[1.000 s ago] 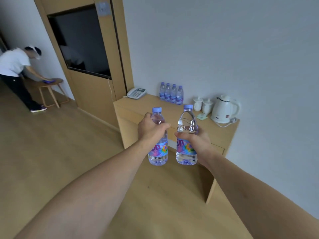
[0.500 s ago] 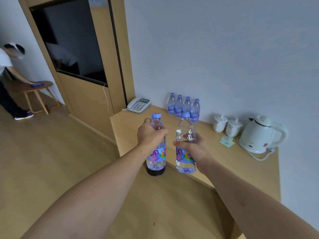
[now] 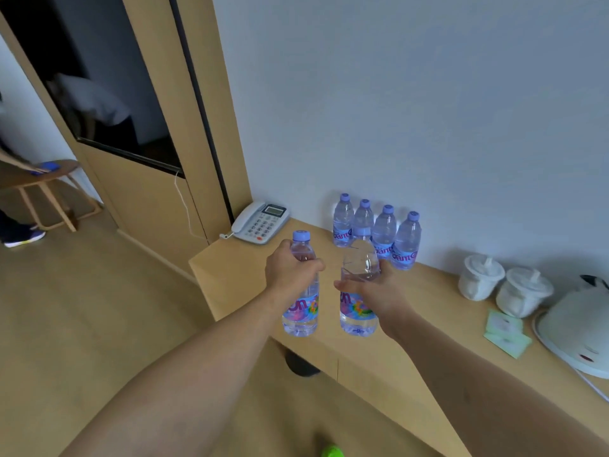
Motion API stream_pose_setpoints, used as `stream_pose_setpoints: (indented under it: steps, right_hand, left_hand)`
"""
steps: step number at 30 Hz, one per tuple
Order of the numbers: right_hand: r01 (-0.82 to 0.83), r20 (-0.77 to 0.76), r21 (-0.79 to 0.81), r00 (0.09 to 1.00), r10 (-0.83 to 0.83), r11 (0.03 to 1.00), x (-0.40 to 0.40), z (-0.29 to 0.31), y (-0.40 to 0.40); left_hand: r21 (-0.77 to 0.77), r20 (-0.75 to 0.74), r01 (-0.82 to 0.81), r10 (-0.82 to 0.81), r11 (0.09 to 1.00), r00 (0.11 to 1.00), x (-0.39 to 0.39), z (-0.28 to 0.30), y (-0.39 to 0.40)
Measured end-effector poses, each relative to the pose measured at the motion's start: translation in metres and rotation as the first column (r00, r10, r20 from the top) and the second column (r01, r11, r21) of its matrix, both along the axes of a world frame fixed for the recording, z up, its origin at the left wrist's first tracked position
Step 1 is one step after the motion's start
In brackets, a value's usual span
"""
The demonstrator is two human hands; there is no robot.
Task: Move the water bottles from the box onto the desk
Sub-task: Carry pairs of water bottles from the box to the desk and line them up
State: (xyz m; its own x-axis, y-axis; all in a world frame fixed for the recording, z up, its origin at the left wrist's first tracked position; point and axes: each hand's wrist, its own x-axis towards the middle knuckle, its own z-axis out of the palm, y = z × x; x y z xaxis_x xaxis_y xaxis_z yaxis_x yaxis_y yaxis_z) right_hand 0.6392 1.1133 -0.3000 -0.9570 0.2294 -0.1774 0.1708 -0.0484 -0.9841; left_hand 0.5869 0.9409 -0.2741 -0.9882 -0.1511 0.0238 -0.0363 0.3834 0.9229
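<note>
Left hand (image 3: 290, 270) grips water bottle (image 3: 301, 308) above desk (image 3: 428, 291).

You're holding two clear, glossy plastic bottles (image 3: 300, 291) with printed film labels and matt lilac caps. The tabletop (image 3: 428, 311) is pale wood laminate, smooth and satin. The phone (image 3: 260, 222) is grey plastic, the kettle (image 3: 580, 334) glossy white plastic, and the lidded cups (image 3: 481, 282) look like glazed white ceramic

You see six water bottles: four standing in a row (image 3: 375, 232) mid-frame and two held ones (image 3: 300, 311) at centre. Count also one telephone (image 3: 260, 222), two lidded white cups (image 3: 481, 281), one white kettle (image 3: 580, 331) at right.
</note>
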Motion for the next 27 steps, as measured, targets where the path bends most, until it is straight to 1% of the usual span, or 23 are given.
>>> stream_pose_setpoints:
  steps: [6,11,14,18,21,27]
  right_hand:
    - [-0.023,0.080,0.056,0.997,0.018,0.998,-0.131,-0.036,0.032]
    - [-0.019,0.125,0.097,0.992,0.007,0.995,-0.206,-0.060,0.053]
    - [-0.008,0.157,0.118,0.987,-0.011,0.993,-0.232,-0.076,0.059]
    - [0.034,0.189,0.150,0.980,-0.062,0.988,-0.253,-0.096,0.067]
    - [0.083,0.205,0.159,0.972,-0.115,0.984,-0.264,-0.108,0.066]
    - [0.154,0.190,0.235,0.961,-0.200,0.960,-0.284,-0.110,0.049]
  left_hand:
    - [-0.054,0.047,0.071,-0.069,0.996,0.997,-0.141,-0.031,0.034]
    - [-0.050,0.090,0.075,-0.071,0.996,0.993,-0.220,-0.058,0.061]
    - [-0.058,0.124,0.085,-0.077,0.995,0.989,-0.252,-0.077,0.072]
    - [-0.032,0.139,0.084,-0.078,0.996,0.987,-0.284,-0.098,0.087]
    - [-0.016,0.140,0.128,-0.124,0.992,0.982,-0.298,-0.108,0.093]
    - [-0.016,0.103,0.220,-0.217,0.975,0.971,-0.323,-0.119,0.095]
